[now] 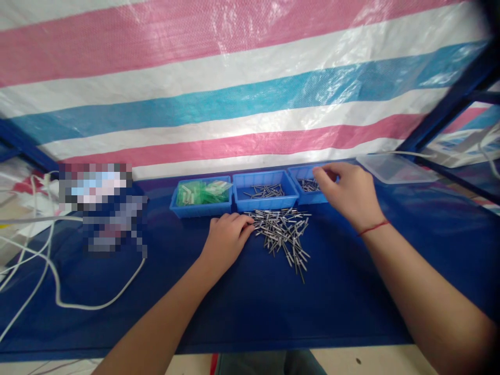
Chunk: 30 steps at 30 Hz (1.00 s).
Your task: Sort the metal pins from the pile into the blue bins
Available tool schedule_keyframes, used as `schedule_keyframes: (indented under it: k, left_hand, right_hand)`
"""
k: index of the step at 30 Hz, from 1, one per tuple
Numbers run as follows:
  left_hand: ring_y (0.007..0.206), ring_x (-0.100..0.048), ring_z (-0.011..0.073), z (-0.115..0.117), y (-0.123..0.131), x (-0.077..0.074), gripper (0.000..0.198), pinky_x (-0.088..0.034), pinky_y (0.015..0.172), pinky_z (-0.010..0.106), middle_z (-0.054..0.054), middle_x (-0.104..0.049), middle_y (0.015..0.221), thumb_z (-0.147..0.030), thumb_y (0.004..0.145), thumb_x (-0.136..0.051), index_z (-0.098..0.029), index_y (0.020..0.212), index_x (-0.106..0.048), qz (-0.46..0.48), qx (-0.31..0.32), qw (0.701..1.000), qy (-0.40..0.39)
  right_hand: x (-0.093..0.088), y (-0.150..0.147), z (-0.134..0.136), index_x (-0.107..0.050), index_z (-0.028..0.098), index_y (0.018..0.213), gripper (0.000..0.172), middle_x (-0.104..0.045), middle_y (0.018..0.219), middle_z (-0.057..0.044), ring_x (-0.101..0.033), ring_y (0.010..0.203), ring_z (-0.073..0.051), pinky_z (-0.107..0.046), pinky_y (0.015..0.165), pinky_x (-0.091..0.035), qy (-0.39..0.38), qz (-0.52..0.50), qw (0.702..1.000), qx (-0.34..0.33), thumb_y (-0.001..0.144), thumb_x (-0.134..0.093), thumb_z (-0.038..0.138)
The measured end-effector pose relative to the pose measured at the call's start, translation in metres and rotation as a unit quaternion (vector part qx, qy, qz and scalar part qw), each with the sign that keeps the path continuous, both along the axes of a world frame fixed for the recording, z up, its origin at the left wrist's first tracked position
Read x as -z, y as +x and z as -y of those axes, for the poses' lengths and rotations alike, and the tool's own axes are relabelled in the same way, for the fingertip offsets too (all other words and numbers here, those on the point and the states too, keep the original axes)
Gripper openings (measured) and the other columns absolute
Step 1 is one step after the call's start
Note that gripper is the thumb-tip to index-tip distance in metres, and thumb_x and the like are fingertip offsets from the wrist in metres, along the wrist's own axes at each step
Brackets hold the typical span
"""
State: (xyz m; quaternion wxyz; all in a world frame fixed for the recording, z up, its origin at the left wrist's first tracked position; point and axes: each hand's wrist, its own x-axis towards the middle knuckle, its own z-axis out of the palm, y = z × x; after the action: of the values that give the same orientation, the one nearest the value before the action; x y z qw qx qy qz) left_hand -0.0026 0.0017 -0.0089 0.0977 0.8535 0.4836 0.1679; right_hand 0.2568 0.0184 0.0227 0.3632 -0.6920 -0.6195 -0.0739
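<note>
A loose pile of small metal pins (pixel 282 232) lies on the blue table cover (pixel 250 302). My left hand (pixel 225 240) rests on the cover at the pile's left edge, fingers curled and pinched against the nearest pins. My right hand (pixel 347 194) reaches over the right blue tray (pixel 317 198), fingers bent together at its rim above the pins inside; what they hold is too small to see. The middle blue tray (pixel 265 202) holds a few pins. The left blue tray (pixel 201 210) holds green packets (pixel 202 191).
A clear plastic lid (pixel 394 167) lies at the back right. White cables (pixel 58 297) loop over the left side of the cover. A striped pink, white and blue tarp (pixel 234 83) hangs behind. Blue frame bars (pixel 449 104) stand at the right.
</note>
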Motion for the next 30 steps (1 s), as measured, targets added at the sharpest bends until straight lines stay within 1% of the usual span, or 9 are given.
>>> schedule_keyframes:
  k: [4,8,11,14,16,21,23,25,30]
  left_hand:
    - [0.091,-0.059,0.0207,0.0,-0.001,0.0,0.018,-0.033,0.074,0.033,0.002,-0.069,0.098,-0.03,0.09,-0.054,-0.023,0.104,-0.063,-0.024,0.0,1.0,0.003]
    - [0.09,-0.06,0.0209,-0.001,-0.003,-0.002,0.019,-0.036,0.075,0.033,0.004,-0.068,0.097,-0.026,0.093,-0.048,-0.023,0.108,-0.06,-0.031,0.01,0.999,0.023]
    - [0.095,-0.06,0.0215,0.0,-0.003,-0.005,0.024,-0.04,0.08,0.033,0.006,-0.066,0.102,-0.025,0.094,-0.045,-0.02,0.115,-0.055,0.018,0.027,0.999,0.027]
    - [0.098,-0.06,0.0207,0.001,-0.002,-0.009,0.027,-0.042,0.087,0.034,0.007,-0.065,0.106,-0.024,0.094,-0.045,-0.02,0.119,-0.052,0.101,0.048,0.993,0.023]
    - [0.094,-0.061,0.0186,0.002,0.0,-0.009,0.027,-0.045,0.085,0.032,0.005,-0.066,0.103,-0.025,0.092,-0.049,-0.021,0.118,-0.052,0.176,0.044,0.983,0.009]
    - [0.081,-0.065,0.0151,0.003,0.005,-0.006,0.036,-0.049,0.071,0.025,0.003,-0.068,0.094,-0.03,0.081,-0.064,-0.021,0.114,-0.053,0.367,0.009,0.928,-0.069]
    - [0.08,-0.065,0.0148,0.002,0.005,-0.005,0.026,-0.05,0.071,0.025,0.004,-0.068,0.093,-0.029,0.082,-0.063,-0.019,0.106,-0.057,0.391,-0.001,0.917,-0.081]
    - [0.081,-0.064,0.0151,0.002,0.004,-0.005,0.016,-0.05,0.072,0.026,0.003,-0.068,0.09,-0.029,0.083,-0.061,-0.019,0.095,-0.06,0.391,-0.009,0.917,-0.084]
    - [0.079,-0.062,0.0156,0.001,0.002,-0.008,0.013,-0.049,0.071,0.026,0.002,-0.066,0.083,-0.031,0.083,-0.059,-0.018,0.085,-0.061,0.384,-0.017,0.92,-0.082]
  right_hand:
    - [-0.001,-0.03,0.012,-0.065,0.019,0.073,0.026,-0.061,0.067,-0.005,-0.053,0.066,-0.02,-0.034,0.067,-0.039,0.046,0.019,0.988,-0.148,0.089,-0.048,0.03]
    - [0.007,-0.056,0.02,-0.066,0.019,0.08,0.02,-0.062,0.072,-0.005,-0.052,0.07,-0.02,-0.035,0.071,-0.041,-0.006,0.06,0.947,-0.315,0.089,-0.05,0.027]
    - [0.017,-0.064,0.021,-0.068,0.019,0.092,0.018,-0.063,0.08,-0.008,-0.054,0.078,-0.022,-0.037,0.075,-0.042,-0.051,0.093,0.918,-0.382,0.088,-0.053,0.027]
    - [0.022,-0.067,0.021,-0.069,0.019,0.092,0.021,-0.063,0.082,-0.009,-0.055,0.081,-0.022,-0.036,0.075,-0.042,-0.066,0.083,0.908,-0.406,0.091,-0.05,0.026]
    - [0.022,-0.069,0.021,-0.07,0.019,0.089,0.022,-0.063,0.082,-0.008,-0.055,0.079,-0.021,-0.035,0.073,-0.042,-0.063,0.049,0.907,-0.413,0.092,-0.049,0.026]
    - [0.016,-0.074,0.025,-0.07,0.021,0.085,0.022,-0.067,0.082,-0.006,-0.058,0.077,-0.018,-0.033,0.072,-0.044,-0.065,-0.086,0.901,-0.419,0.092,-0.051,0.029]
    - [0.015,-0.077,0.026,-0.07,0.021,0.082,0.023,-0.068,0.08,-0.005,-0.058,0.075,-0.018,-0.033,0.071,-0.044,-0.069,-0.114,0.897,-0.422,0.092,-0.051,0.031]
    - [0.015,-0.078,0.027,-0.069,0.021,0.079,0.024,-0.068,0.078,-0.004,-0.058,0.073,-0.017,-0.033,0.07,-0.044,-0.074,-0.126,0.894,-0.423,0.091,-0.052,0.032]
    - [0.016,-0.078,0.026,-0.068,0.02,0.077,0.026,-0.067,0.076,-0.004,-0.058,0.071,-0.017,-0.032,0.068,-0.045,-0.081,-0.142,0.894,-0.417,0.091,-0.052,0.034]
